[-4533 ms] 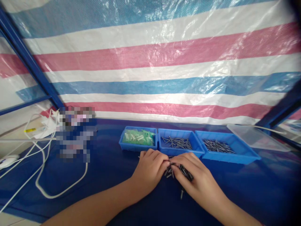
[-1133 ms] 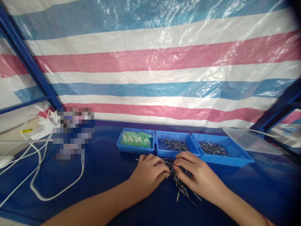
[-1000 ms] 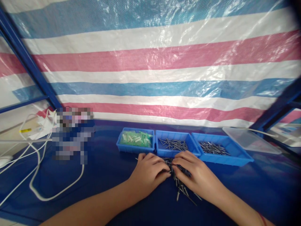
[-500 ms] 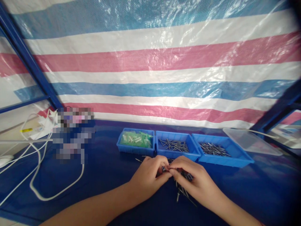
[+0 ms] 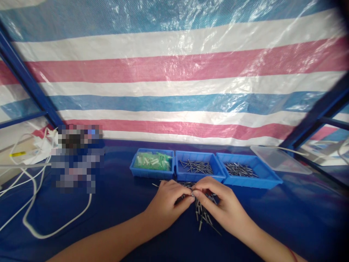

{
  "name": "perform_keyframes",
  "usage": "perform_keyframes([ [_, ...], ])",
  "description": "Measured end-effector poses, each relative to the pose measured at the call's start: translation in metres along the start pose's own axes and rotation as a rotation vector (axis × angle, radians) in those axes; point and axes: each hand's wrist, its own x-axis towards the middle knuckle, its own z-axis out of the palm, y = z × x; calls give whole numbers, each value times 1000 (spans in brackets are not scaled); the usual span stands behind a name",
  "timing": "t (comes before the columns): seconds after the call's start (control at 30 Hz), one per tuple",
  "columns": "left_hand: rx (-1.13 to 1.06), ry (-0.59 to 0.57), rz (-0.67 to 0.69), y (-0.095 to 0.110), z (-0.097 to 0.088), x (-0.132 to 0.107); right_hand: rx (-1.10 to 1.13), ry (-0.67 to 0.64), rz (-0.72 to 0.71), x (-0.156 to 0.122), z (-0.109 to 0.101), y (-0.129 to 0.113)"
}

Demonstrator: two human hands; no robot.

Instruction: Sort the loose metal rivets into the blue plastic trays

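My left hand and my right hand meet in front of the bins, thumbs and forefingers pinched together. Between the fingertips shows a small silvery piece; most of it is covered, so its exact kind is unclear. Beneath and behind the hands lies a loose pile of thin metal pins that look like blind rivets, partly hidden by my right hand.
Beyond the hands stand three blue bins: a left one with green and whitish pieces, a middle one and a right one with metal pins. A clear plastic lid lies at right. White cables loop at left.
The whole view has shifted, so bins and pile sit slightly further left. Both hands remain pinched together over the pile, with small finger movements; more of the pins shows between them.
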Motion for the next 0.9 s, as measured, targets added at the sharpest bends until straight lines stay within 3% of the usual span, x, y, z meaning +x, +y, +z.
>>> perform_keyframes([
  [0.53,23,50,-82,1,1,2,23,26,50,1,1,0],
  [0.9,-47,187,-138,1,-3,0,-35,37,89,1,2,6],
])
